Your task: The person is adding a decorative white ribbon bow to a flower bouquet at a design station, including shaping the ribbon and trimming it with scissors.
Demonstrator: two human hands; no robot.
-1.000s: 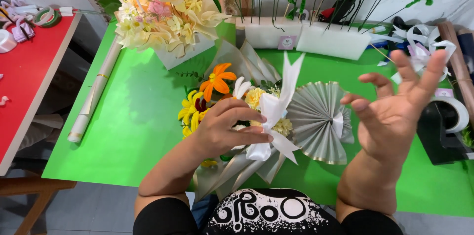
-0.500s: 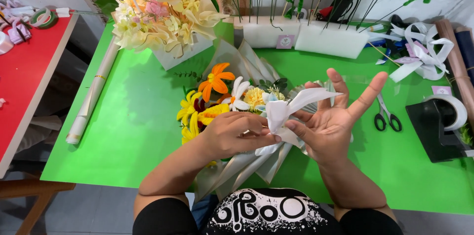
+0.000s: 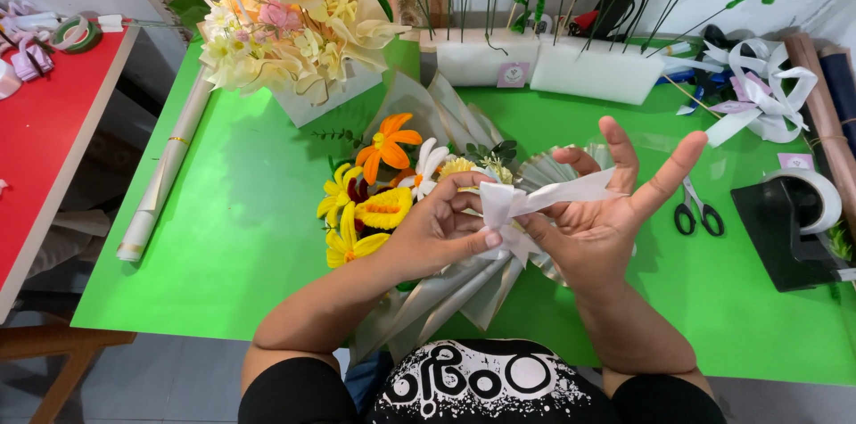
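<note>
Both hands met over the bouquet at the near middle of the green worktop. Left hand closed, fingers pinching the knot of a white ribbon at the bouquet's neck. Right hand mostly open, palm up, fingers spread and raised, thumb side touching the ribbon; one ribbon tail ran across its palm toward the right. Whether it actually gripped the ribbon, can't tell.

Bouquet lay with stems pointing near, toward the person; orange, yellow and white flowers at the far-left end, pale wrap fanned out under the hands.

Scissors lay flat just right of the right hand, apart from it. Black tape dispenser sat at the right edge. White ribbon bow was far right. Two white foam blocks with flower stems stuck in them stood along the far edge. Big yellow-cream flower basket stood far left. Paper roll lay along the left edge of the worktop. Red table was further left, tape rolls on it.
</note>
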